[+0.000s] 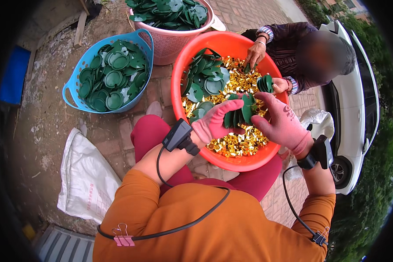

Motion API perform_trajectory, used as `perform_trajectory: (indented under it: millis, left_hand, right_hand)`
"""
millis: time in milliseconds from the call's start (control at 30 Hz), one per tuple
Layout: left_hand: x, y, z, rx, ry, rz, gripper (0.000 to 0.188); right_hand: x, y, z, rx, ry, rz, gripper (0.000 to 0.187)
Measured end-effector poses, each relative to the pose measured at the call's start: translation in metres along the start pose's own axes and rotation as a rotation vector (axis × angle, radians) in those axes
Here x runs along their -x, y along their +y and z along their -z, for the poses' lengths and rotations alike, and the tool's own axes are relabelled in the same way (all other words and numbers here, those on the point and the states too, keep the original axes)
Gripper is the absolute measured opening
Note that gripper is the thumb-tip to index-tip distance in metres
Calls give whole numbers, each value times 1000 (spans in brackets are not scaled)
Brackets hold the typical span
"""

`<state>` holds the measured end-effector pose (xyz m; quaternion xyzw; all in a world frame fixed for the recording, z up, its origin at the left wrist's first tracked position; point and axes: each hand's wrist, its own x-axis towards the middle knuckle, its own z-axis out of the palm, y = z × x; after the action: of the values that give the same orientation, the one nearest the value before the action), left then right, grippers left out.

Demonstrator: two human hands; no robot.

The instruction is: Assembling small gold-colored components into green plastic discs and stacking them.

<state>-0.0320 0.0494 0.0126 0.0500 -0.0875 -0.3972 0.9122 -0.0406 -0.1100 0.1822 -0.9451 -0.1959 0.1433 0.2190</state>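
Note:
My left hand point(215, 120), in a pink glove, curls round a loose stack of thin green plastic discs point(241, 110), fingers above and thumb below. My right hand point(284, 122), gloved the same, cups the stack's right end, with fingertip and thumb at the edges of the end pieces. Both hands are over a big orange-red tub point(179, 98) holding shiny gold clip-like pieces point(238, 146). More green discs point(212, 83) lie in its far left part. Across the tub, a co-worker's hand point(256, 53) reaches into the gold pieces; their other hand point(280, 85) holds a small green stack point(265, 84).
To the left stands a blue basket point(72, 87) heaped with green discs; behind it is a pink basket point(161, 43) of the same. A white woven sack point(85, 179) lies at lower left, another white bag point(317, 122) at right. A white car point(351, 109) is parked beyond.

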Motion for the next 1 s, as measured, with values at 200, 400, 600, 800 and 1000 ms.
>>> perform_trajectory:
  millis: [200, 400, 600, 800, 1000]
  left_hand:
    - [-1, 1, 3, 43, -38, 30, 50]
    - [1, 2, 5, 95, -112, 130, 48]
    - [6, 6, -12, -96, 116, -17, 32]
    - [2, -14, 9, -29, 95, 10, 40]
    - [-4, -15, 5, 43, -48, 60, 46]
  right_hand:
    - [-7, -15, 16, 358, -20, 264, 52]
    - [-14, 13, 9, 586, -176, 453, 40]
    - [-24, 17, -17, 148, 22, 195, 23]
    - [-23, 26, -44, -392, 181, -148, 20]
    - [10, 29, -46, -992, 319, -433, 22]
